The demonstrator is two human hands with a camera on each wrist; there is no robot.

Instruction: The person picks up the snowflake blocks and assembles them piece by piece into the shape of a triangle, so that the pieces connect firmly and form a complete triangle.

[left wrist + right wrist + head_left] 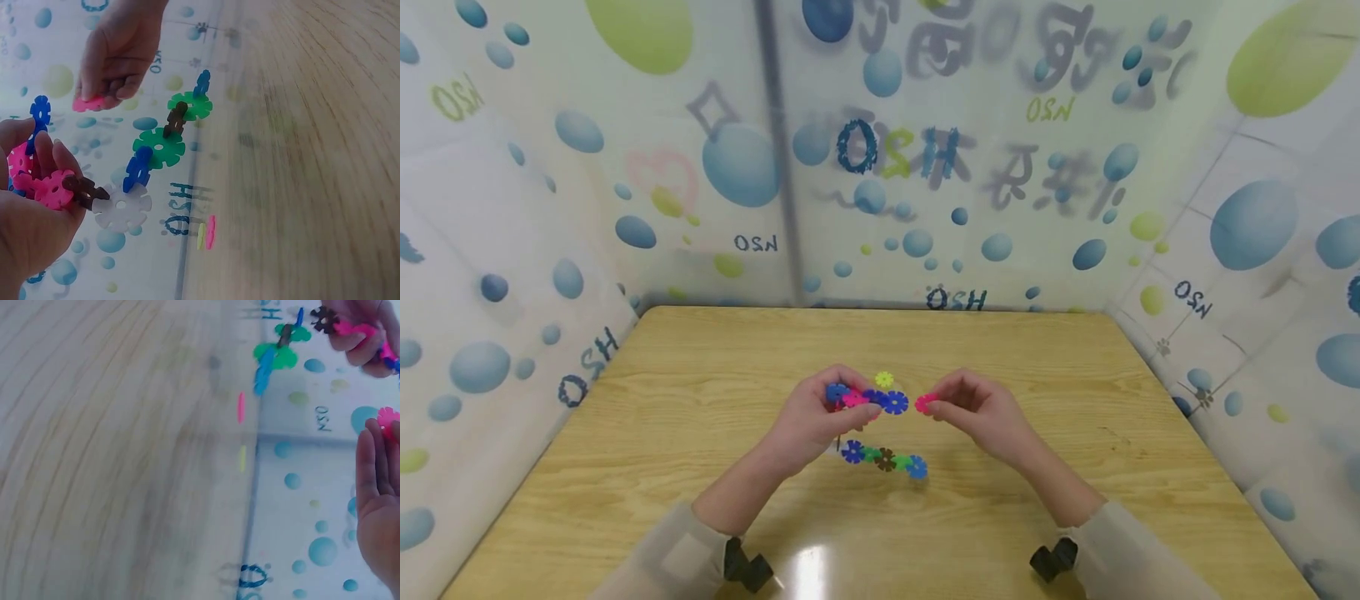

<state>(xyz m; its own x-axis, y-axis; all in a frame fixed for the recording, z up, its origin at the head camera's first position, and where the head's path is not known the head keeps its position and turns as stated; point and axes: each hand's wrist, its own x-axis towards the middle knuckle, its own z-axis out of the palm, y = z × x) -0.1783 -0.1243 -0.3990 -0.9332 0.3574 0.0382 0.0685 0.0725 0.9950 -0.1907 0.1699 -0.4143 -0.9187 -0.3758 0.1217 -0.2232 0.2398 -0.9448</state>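
In the head view my left hand (808, 421) grips a chain of notched plastic snowflake discs, fingers curled round its pink discs (854, 398). A blue disc (895, 402) sticks out at the chain's right end. The rest of the chain hangs below: a white disc (122, 206), a blue disc (853, 452), green discs (159, 148), a brown disc (886, 459) and a light blue disc (917, 467). Opposite it, my right hand (985, 412) pinches a single pink disc (925, 403) between thumb and fingers. A small gap separates that disc from the blue end.
A yellow disc (884, 379) lies on the wooden table (1030, 350) beyond the hands. Beside it lies a loose pink disc (241, 407), seen in the wrist views. Patterned curtains (820, 208) stand behind the table and along both sides.
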